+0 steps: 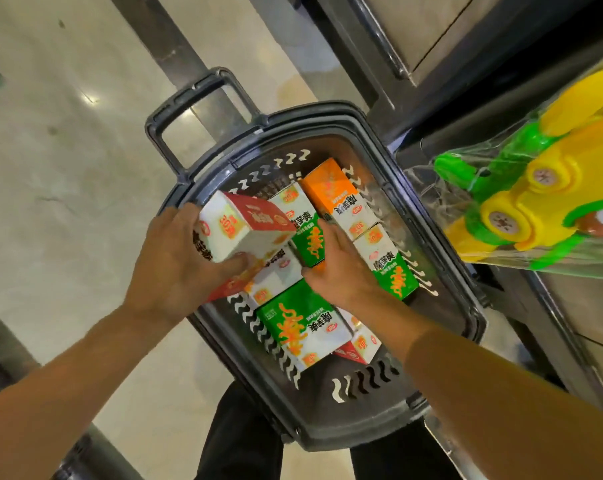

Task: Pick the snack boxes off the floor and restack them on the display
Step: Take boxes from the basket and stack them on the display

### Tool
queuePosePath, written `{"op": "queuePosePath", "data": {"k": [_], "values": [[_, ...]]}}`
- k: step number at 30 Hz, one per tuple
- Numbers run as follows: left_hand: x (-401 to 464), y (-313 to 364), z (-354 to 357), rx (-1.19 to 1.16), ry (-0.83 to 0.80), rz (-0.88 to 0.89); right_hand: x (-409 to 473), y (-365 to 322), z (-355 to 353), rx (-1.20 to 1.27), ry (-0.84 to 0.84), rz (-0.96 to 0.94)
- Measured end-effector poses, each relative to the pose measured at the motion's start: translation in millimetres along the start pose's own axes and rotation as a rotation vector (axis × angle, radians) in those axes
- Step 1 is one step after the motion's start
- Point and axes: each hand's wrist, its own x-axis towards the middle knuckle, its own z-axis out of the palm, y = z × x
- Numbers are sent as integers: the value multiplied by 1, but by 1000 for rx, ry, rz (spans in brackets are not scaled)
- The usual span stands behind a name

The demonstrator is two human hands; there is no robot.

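Over the basket [442, 188], the left hand [168, 261] gripped a red box [244, 230] at its left side; the right hand [338, 268], fingers curled on a green box [308, 242] lying just right, long axis running near-to-far

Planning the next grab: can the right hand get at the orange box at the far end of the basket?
Probably yes: the orange box lies on top, uncovered, just beyond the right hand, which already rests inside the basket.
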Motion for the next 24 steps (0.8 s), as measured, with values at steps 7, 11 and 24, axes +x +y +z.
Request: {"op": "queuePosePath", "data": {"k": [7, 11, 24], "values": [[-14, -14, 14, -163, 111, -157, 43, -23, 16, -133, 110, 67], [-11, -14, 20, -261, 125, -194, 56, -23, 22, -120, 173, 68], [-70, 17, -51, -587, 329, -497, -68, -50, -61, 276, 268, 72]]}}
